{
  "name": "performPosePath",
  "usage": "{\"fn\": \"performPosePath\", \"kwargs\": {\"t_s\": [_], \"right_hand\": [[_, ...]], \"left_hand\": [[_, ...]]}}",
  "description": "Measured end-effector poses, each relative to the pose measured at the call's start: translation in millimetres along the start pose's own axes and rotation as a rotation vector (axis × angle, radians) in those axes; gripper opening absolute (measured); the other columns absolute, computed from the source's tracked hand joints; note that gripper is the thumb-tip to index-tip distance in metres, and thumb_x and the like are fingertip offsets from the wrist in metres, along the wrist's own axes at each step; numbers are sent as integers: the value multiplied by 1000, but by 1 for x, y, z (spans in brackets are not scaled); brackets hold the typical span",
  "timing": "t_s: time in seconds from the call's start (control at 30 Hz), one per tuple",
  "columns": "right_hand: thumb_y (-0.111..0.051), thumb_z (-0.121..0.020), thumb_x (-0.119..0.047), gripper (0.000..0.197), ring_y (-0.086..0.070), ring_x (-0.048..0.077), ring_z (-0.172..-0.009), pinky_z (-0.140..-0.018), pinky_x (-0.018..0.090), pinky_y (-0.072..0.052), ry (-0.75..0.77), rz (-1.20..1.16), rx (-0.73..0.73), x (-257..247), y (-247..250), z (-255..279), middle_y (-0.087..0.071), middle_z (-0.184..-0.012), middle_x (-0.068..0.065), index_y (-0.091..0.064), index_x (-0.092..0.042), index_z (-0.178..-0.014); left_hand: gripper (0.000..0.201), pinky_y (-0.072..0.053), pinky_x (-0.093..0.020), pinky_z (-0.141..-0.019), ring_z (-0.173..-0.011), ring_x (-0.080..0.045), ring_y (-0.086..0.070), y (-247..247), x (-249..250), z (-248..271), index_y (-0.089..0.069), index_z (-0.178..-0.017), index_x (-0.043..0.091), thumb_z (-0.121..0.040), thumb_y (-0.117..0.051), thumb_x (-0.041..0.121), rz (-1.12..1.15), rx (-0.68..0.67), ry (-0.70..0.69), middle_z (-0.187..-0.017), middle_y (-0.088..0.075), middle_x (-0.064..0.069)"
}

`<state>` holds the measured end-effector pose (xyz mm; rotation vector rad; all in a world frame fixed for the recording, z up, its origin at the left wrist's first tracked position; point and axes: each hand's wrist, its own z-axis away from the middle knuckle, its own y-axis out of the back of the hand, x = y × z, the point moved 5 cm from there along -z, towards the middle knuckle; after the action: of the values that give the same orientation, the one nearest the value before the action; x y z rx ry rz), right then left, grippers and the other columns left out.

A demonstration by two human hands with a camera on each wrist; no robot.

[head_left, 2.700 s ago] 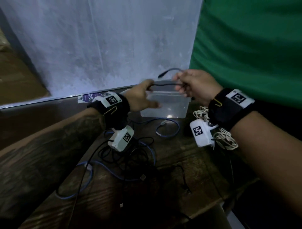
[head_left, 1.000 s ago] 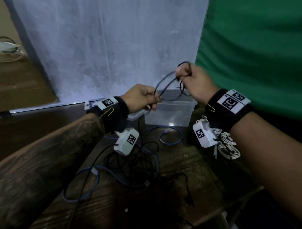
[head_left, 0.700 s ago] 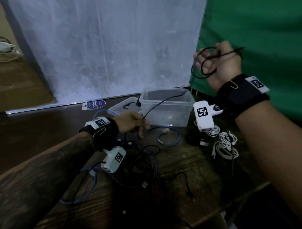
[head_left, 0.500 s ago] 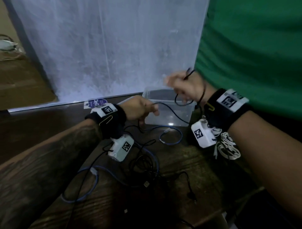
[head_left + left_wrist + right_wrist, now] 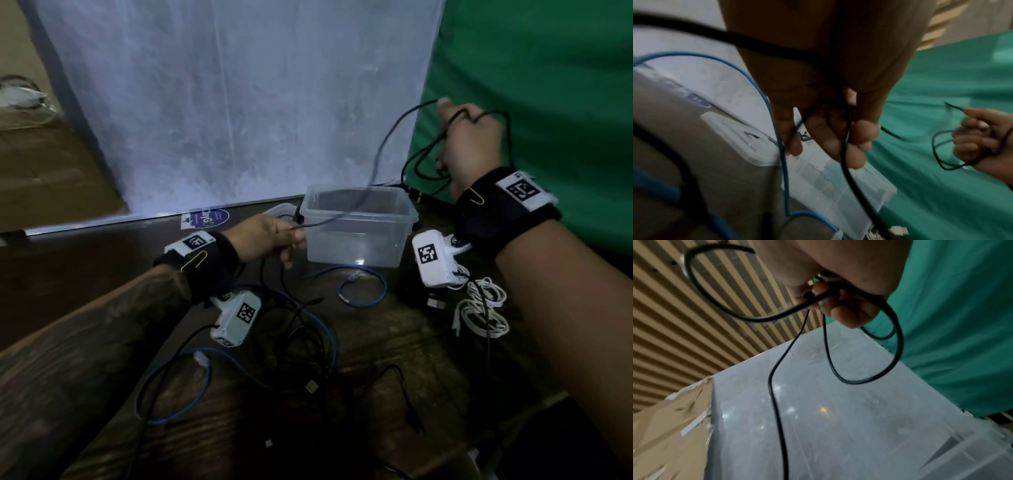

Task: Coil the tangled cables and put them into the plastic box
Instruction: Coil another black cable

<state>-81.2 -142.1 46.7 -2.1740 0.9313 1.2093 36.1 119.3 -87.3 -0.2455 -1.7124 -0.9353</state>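
Note:
A thin black cable (image 5: 376, 161) runs between both hands, sagging over the clear plastic box (image 5: 356, 240). My right hand (image 5: 462, 150) is raised above and right of the box and grips several loops of that cable (image 5: 869, 379). My left hand (image 5: 274, 236) sits low at the box's left side and pinches the cable's other stretch (image 5: 846, 146) between thumb and fingers. On the wooden table a tangle of black cables (image 5: 301, 342) lies mixed with a blue cable (image 5: 164, 387). The box looks empty.
The box lid (image 5: 281, 210) lies behind my left hand. A small blue cable loop (image 5: 363, 287) lies in front of the box. White coiled cables (image 5: 479, 308) lie at the right. A white sheet (image 5: 239, 102) and a green cloth (image 5: 548, 85) hang behind.
My right hand has risen up and to the right with its loops, pulling the cable out longer. My left hand has stayed low beside the box, still holding the cable.

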Motion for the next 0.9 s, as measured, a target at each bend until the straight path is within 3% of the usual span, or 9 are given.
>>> {"fn": "performPosePath", "kwargs": {"t_s": [0.13,0.3,0.43,0.57,0.63,0.7,0.73,0.8,0.9], "right_hand": [[-67,-89,-51,44,-39,10,-49,-52,21,-35,-17,125,-62,13,-3,7,-41,-59,-2,-51,-20,-61],[-74,-86,-30,22,-47,5,-49,-52,20,-40,161,382,-606,21,-51,52,-53,-54,-9,-66,-16,-71],[-67,-90,-46,29,-54,11,-54,-53,33,-51,203,635,-903,32,-77,82,-67,-71,6,-74,-19,-88],[-62,-97,-31,28,-50,-1,-47,-50,14,-39,293,605,-696,31,-66,61,-54,-51,-8,-71,-9,-81],[-63,-96,-31,27,-51,1,-46,-53,17,-44,254,612,-633,40,-57,51,-54,-47,-10,-71,-8,-84],[-70,-90,-30,23,-64,7,-65,-74,33,-57,132,634,-759,56,-54,54,-70,-70,-15,-70,-12,-103],[-73,-86,-30,40,-69,16,-86,-87,40,-56,90,736,-866,61,-56,60,-75,-98,-10,-64,-14,-121],[-76,-81,-36,77,-60,28,-117,-101,42,-50,77,1076,-1083,69,-57,77,-58,-137,5,-39,-15,-146],[-66,-88,-45,57,-58,29,-112,-96,40,-51,102,1327,-1207,69,-60,96,-59,-126,10,-51,-12,-132]], "left_hand": [[32,-37,-19,-46,-44,-16,-58,6,1,2,-68,-83,7,-101,-48,25,-37,79,16,-44,-46,-3],[32,-40,-32,-57,-50,-23,-39,-8,37,-4,-73,-84,8,-99,-53,30,-131,52,-80,-52,-40,-8],[30,-50,-36,-58,-45,-18,-39,-18,63,-4,-70,-85,6,-98,-54,28,-124,27,-105,-46,-35,1],[31,-50,-28,-45,-41,-13,-32,-15,52,1,-63,-92,0,-100,-51,27,119,-20,-39,-51,-29,2],[30,-41,-23,-40,-40,-10,-26,-12,40,4,-57,-88,5,-102,-44,27,291,-61,27,-52,-26,4],[32,-34,-21,-39,-41,-10,-21,-4,30,4,-53,-82,12,-104,-39,31,363,-29,85,-53,-23,5],[33,-29,-20,-40,-41,-10,-19,2,25,1,-52,-80,15,-104,-38,33,380,26,106,-54,-22,5],[34,-21,-18,-40,-41,-10,-18,15,16,-3,-51,-78,18,-103,-38,36,417,160,146,-54,-23,5],[34,-19,-19,-41,-40,-11,-21,21,12,-5,-52,-77,17,-102,-41,39,410,253,171,-53,-27,5]]}}
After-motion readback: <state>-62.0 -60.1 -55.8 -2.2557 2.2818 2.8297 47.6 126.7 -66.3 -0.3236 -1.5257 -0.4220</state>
